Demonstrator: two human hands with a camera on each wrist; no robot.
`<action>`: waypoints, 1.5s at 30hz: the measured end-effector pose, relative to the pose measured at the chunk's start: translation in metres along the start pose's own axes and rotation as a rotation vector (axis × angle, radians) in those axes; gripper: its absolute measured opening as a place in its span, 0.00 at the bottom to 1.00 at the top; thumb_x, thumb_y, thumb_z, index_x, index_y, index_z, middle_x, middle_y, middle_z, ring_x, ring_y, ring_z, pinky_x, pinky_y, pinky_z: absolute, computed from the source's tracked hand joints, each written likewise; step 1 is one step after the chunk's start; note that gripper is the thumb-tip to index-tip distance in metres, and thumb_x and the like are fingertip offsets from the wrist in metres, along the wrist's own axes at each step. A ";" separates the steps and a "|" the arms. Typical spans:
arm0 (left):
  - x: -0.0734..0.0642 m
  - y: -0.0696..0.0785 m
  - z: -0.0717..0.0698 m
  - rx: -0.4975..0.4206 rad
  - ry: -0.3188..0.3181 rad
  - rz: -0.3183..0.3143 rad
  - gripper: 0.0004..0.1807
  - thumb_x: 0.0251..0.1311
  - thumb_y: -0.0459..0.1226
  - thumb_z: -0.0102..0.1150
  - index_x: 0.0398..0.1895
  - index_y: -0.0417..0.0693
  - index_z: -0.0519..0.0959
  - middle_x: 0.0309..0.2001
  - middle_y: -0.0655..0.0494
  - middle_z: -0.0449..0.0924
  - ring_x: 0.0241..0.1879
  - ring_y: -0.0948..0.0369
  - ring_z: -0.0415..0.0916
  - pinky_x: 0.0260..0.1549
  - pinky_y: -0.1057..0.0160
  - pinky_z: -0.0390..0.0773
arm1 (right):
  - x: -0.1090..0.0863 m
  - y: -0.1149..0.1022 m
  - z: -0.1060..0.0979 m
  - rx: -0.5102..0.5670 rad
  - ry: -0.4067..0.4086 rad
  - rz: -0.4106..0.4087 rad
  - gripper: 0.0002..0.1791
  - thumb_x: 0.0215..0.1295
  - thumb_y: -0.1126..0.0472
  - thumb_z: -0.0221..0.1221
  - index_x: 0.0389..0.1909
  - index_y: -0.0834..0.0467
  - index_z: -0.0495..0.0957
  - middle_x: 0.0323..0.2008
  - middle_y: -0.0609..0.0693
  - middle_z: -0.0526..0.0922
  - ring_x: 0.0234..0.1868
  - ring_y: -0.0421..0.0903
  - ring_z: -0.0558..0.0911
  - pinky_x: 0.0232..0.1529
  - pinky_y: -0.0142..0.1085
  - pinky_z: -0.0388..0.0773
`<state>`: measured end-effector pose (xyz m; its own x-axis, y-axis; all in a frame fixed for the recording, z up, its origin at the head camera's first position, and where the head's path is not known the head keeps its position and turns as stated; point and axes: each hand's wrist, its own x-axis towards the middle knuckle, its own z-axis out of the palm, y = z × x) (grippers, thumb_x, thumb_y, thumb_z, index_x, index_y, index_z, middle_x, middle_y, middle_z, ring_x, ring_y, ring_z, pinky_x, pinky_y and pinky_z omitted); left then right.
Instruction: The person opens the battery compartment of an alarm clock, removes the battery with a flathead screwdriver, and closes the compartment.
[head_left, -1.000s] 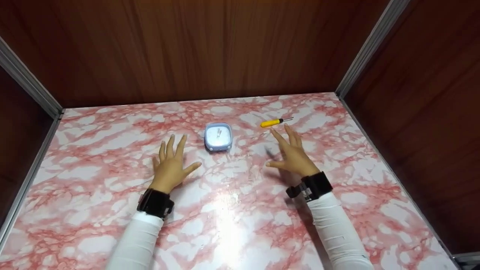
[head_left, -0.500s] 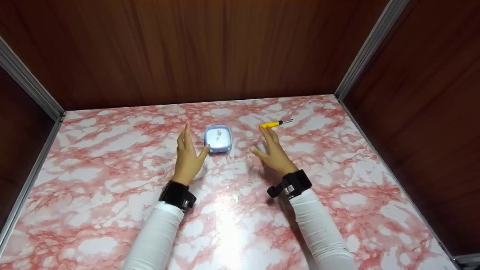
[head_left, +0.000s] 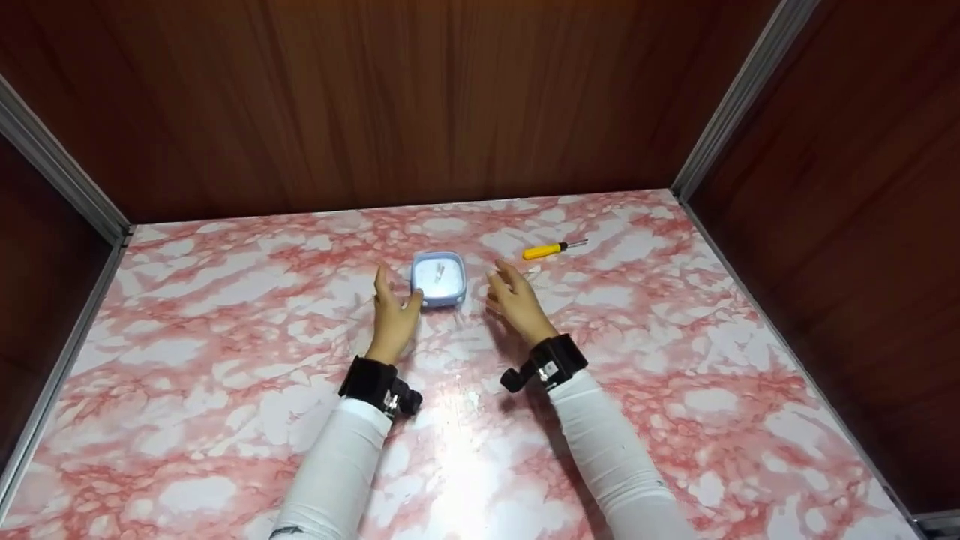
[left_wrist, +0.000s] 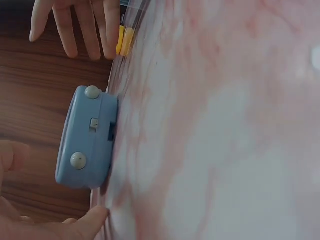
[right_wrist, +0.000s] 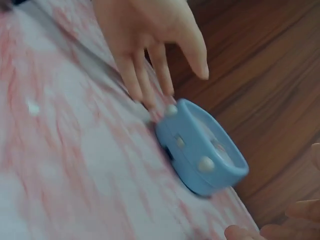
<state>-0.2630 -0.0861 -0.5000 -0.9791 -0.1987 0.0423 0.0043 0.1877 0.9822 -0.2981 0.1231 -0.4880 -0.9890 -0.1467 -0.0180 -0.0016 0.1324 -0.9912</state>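
A small light-blue alarm clock lies face up on the table, with two white round feet on its near side. My left hand is at the clock's left, fingers extended and thumb apart from them. The thumb tip overlaps the near left corner in the head view. My right hand is to the right of the clock, fingers slightly bent, with a gap between. Both hands hold nothing. In the right wrist view, my left hand reaches down beside the clock with its fingers spread.
A screwdriver with a yellow handle lies beyond my right hand. The red-and-white marbled table is bounded by dark wood-grain panels at the back and sides, with grey metal posts at the corners.
Both hands have moved inward towards the clock, the left one rightward and the right one leftward. The fingers have drawn closer together. The clock and screwdriver have stayed in place.
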 end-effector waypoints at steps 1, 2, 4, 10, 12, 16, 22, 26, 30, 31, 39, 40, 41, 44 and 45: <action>0.001 -0.001 0.001 -0.035 -0.014 0.001 0.41 0.69 0.34 0.49 0.76 0.42 0.36 0.70 0.29 0.46 0.68 0.40 0.54 0.64 0.50 0.66 | 0.001 0.001 0.004 0.013 0.003 0.009 0.31 0.75 0.53 0.48 0.73 0.63 0.55 0.64 0.66 0.65 0.59 0.63 0.72 0.56 0.48 0.76; 0.001 -0.002 0.002 -0.064 -0.024 0.000 0.39 0.70 0.33 0.47 0.75 0.39 0.37 0.70 0.29 0.46 0.68 0.40 0.55 0.64 0.51 0.65 | 0.001 0.002 0.009 0.016 0.007 0.017 0.30 0.75 0.54 0.49 0.72 0.63 0.56 0.64 0.65 0.66 0.59 0.61 0.73 0.56 0.46 0.77; 0.002 -0.003 0.004 -0.100 -0.047 -0.006 0.36 0.71 0.31 0.44 0.74 0.34 0.40 0.71 0.29 0.46 0.69 0.40 0.54 0.65 0.52 0.64 | 0.001 0.005 0.016 0.009 0.006 0.018 0.29 0.74 0.57 0.50 0.71 0.63 0.58 0.64 0.66 0.67 0.59 0.60 0.73 0.56 0.44 0.77; 0.004 -0.007 0.010 -0.075 -0.077 -0.013 0.30 0.72 0.29 0.39 0.73 0.30 0.45 0.71 0.30 0.50 0.69 0.42 0.54 0.67 0.55 0.61 | 0.003 0.011 0.033 0.008 -0.017 -0.020 0.29 0.72 0.58 0.54 0.68 0.68 0.61 0.64 0.67 0.68 0.60 0.57 0.73 0.54 0.38 0.78; 0.004 -0.007 0.011 -0.070 -0.073 -0.002 0.30 0.72 0.29 0.39 0.73 0.29 0.46 0.71 0.30 0.51 0.69 0.42 0.54 0.67 0.55 0.62 | 0.004 0.013 0.036 0.010 -0.017 -0.039 0.29 0.71 0.58 0.54 0.67 0.69 0.62 0.63 0.66 0.69 0.60 0.56 0.74 0.52 0.37 0.78; 0.004 -0.008 0.013 -0.036 -0.040 0.033 0.28 0.71 0.27 0.40 0.71 0.27 0.52 0.69 0.31 0.56 0.68 0.42 0.58 0.65 0.55 0.64 | 0.007 0.018 0.041 0.023 0.013 -0.071 0.27 0.71 0.60 0.55 0.65 0.70 0.65 0.61 0.66 0.72 0.57 0.54 0.77 0.49 0.36 0.80; 0.002 -0.009 0.016 -0.074 0.034 0.010 0.24 0.71 0.28 0.43 0.68 0.31 0.61 0.65 0.33 0.64 0.65 0.44 0.64 0.64 0.56 0.67 | 0.007 0.022 0.045 0.018 0.090 -0.122 0.22 0.68 0.63 0.58 0.59 0.69 0.73 0.54 0.62 0.79 0.49 0.50 0.80 0.45 0.34 0.82; 0.000 -0.008 0.019 -0.154 0.080 -0.008 0.21 0.70 0.28 0.44 0.65 0.33 0.65 0.64 0.36 0.67 0.64 0.46 0.65 0.63 0.57 0.67 | 0.007 0.023 0.047 -0.018 0.133 -0.182 0.19 0.66 0.65 0.60 0.56 0.69 0.75 0.49 0.61 0.81 0.47 0.51 0.82 0.46 0.35 0.81; -0.001 -0.010 0.021 -0.185 0.095 -0.013 0.19 0.70 0.28 0.45 0.63 0.33 0.66 0.64 0.36 0.67 0.63 0.46 0.66 0.62 0.57 0.69 | 0.007 0.023 0.049 -0.042 0.178 -0.195 0.18 0.64 0.66 0.61 0.53 0.70 0.77 0.48 0.61 0.82 0.45 0.50 0.82 0.46 0.34 0.80; 0.001 -0.008 0.021 -0.189 0.094 -0.007 0.19 0.70 0.28 0.45 0.62 0.33 0.66 0.64 0.36 0.66 0.64 0.46 0.65 0.62 0.57 0.68 | 0.009 0.021 0.049 -0.045 0.189 -0.197 0.17 0.64 0.67 0.61 0.52 0.70 0.77 0.47 0.62 0.82 0.45 0.51 0.83 0.46 0.34 0.81; 0.007 -0.004 0.018 -0.230 0.060 0.033 0.18 0.70 0.29 0.46 0.61 0.33 0.64 0.67 0.34 0.61 0.67 0.45 0.59 0.67 0.56 0.62 | 0.015 0.011 0.050 -0.096 0.216 -0.181 0.17 0.64 0.66 0.61 0.53 0.67 0.78 0.48 0.60 0.82 0.46 0.50 0.83 0.46 0.34 0.81; 0.007 -0.005 0.018 -0.250 0.061 0.041 0.18 0.70 0.29 0.46 0.61 0.33 0.63 0.67 0.33 0.60 0.67 0.45 0.59 0.67 0.55 0.62 | 0.015 0.012 0.050 -0.107 0.214 -0.188 0.17 0.64 0.66 0.60 0.53 0.67 0.78 0.48 0.60 0.82 0.46 0.51 0.83 0.46 0.35 0.81; 0.006 -0.007 0.018 -0.276 0.059 0.044 0.19 0.70 0.29 0.46 0.61 0.33 0.63 0.67 0.33 0.60 0.67 0.45 0.59 0.67 0.55 0.62 | 0.014 0.012 0.051 -0.117 0.212 -0.196 0.18 0.65 0.65 0.60 0.54 0.67 0.77 0.48 0.60 0.82 0.46 0.51 0.83 0.47 0.35 0.81; 0.001 -0.012 0.018 -0.367 0.059 0.025 0.20 0.69 0.28 0.48 0.62 0.31 0.63 0.67 0.33 0.61 0.67 0.44 0.60 0.66 0.54 0.63 | 0.008 0.017 0.052 -0.134 0.214 -0.205 0.18 0.64 0.67 0.60 0.55 0.67 0.77 0.47 0.60 0.82 0.46 0.52 0.83 0.46 0.36 0.81; -0.002 -0.014 0.019 -0.395 0.059 0.005 0.20 0.69 0.28 0.48 0.62 0.32 0.63 0.67 0.34 0.61 0.67 0.45 0.60 0.66 0.54 0.64 | 0.006 0.019 0.052 -0.139 0.214 -0.201 0.18 0.64 0.68 0.60 0.55 0.67 0.76 0.47 0.60 0.82 0.46 0.52 0.82 0.46 0.36 0.81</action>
<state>-0.2649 -0.0705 -0.5171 -0.9657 -0.2555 0.0460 0.0976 -0.1934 0.9763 -0.2966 0.0733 -0.5136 -0.9754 0.0245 0.2192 -0.2058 0.2561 -0.9445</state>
